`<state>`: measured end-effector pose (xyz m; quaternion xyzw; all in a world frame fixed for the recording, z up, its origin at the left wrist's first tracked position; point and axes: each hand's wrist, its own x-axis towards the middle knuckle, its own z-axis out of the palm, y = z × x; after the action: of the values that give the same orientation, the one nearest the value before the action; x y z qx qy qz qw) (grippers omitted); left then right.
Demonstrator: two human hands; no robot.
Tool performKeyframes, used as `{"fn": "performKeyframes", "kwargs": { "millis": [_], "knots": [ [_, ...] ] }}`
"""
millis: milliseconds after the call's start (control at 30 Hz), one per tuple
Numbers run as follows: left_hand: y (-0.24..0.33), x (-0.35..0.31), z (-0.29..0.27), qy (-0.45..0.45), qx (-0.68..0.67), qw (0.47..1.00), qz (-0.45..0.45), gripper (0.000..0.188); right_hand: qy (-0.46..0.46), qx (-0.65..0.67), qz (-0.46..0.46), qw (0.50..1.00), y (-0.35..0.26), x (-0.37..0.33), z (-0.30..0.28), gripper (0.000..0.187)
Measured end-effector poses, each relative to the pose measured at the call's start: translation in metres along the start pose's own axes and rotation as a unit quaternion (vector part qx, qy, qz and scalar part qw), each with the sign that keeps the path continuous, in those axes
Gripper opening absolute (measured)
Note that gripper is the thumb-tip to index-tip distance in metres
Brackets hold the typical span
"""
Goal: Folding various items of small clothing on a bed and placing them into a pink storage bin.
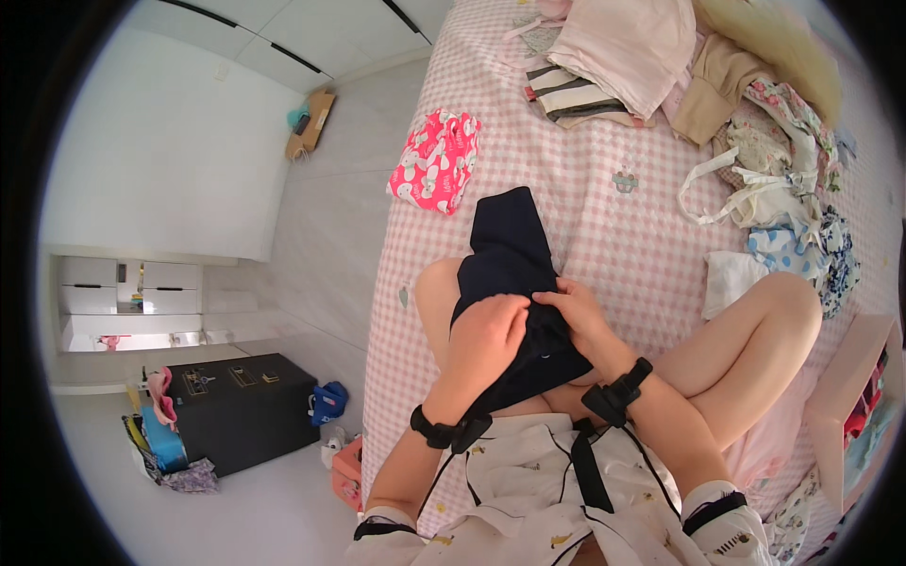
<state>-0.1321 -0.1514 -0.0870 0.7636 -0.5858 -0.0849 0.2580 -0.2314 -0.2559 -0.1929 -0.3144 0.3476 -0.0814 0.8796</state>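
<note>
A dark navy garment [510,236], its exact kind unclear because it is bunched and partly folded, lies across my lap and reaches forward onto the bed. My left hand [493,332] is closed at its middle, back of the hand upward, with the fingertips near a small round button or snap. From the right, my right hand [574,309] pinches the cloth, thumb on top, just beside my left fingers. The part of the garment nearest my body hangs in loose folds. Ahead and to the left rests a folded pink cloth with white cartoon figures [436,162].
I sit cross-legged on a pink checked bedspread [604,222]. At the far right lie folded pale pink clothes [628,47], a brown garment [722,85] and several rumpled clothes. A pink box [830,415] with clothes stands at the near right; a black cabinet [250,415] stands left, beyond the bed's edge.
</note>
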Motion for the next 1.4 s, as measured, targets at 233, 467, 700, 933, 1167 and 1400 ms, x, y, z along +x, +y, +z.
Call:
{"fn": "performKeyframes", "kwargs": {
  "millis": [233, 467, 700, 933, 1167, 1400],
  "knots": [
    [0.002, 0.015, 0.006, 0.021, -0.028, 0.996, -0.078, 0.014, -0.042, 0.123, -0.04, 0.991, -0.02, -0.026, 0.011, 0.015],
    [0.004, 0.018, 0.007, 0.04, -0.018, 0.998, -0.053, 0.013, -0.03, 0.048, -0.101, 0.993, -0.021, -0.031, 0.009, 0.011],
    [-0.045, -0.002, -0.045, 0.202, 0.075, 0.952, -0.216, 0.01, -0.007, 0.023, -0.155, 0.988, -0.029, -0.04, 0.017, 0.018],
    [-0.067, -0.05, -0.103, 0.091, 0.211, 0.955, -0.185, 0.033, -0.03, -0.012, -0.163, 0.986, -0.029, -0.043, 0.019, 0.036],
    [0.003, -0.053, -0.016, 0.101, -0.198, 0.95, -0.221, 0.071, -0.306, -0.192, -0.215, 0.907, -0.059, -0.089, 0.062, 0.055],
    [-0.093, -0.088, -0.058, 0.243, -0.598, 0.611, -0.458, 0.041, -0.049, -0.231, -0.191, 0.953, -0.037, -0.037, -0.007, 0.04]
  ]
}}
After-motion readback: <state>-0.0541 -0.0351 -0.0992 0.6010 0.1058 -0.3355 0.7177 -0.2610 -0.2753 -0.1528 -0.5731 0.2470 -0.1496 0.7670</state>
